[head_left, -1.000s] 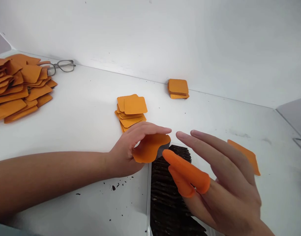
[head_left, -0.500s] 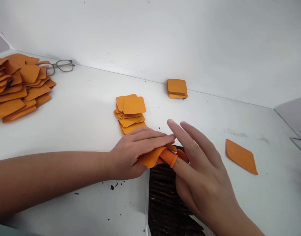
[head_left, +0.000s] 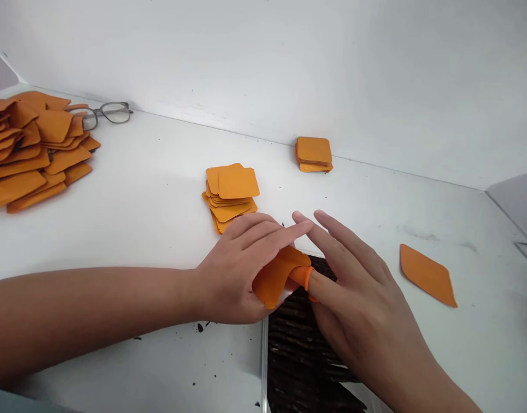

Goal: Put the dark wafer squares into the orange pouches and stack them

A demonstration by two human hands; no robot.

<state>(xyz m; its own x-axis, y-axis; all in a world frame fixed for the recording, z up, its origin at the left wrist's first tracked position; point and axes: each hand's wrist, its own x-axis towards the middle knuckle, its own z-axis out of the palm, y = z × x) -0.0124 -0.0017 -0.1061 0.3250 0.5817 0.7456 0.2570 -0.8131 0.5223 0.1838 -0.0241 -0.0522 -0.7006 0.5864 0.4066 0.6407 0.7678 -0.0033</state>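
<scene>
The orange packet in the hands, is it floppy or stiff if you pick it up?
Probably bendy: the orange packet curves in a wave in the left hand. It may spring a little rather than hang limp, since the bend looks smooth, with no sharp crease in sight. It's likely light too, because its edge looks thin.

Bright diffuse light, soft shadows, slight blur at right edge

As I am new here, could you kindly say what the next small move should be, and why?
I would perhaps ease the right hand back slowly: the tip of its orange finger cover is hidden by the curled orange packet, which the left hand grips, so a quick pull might drag it.
</scene>
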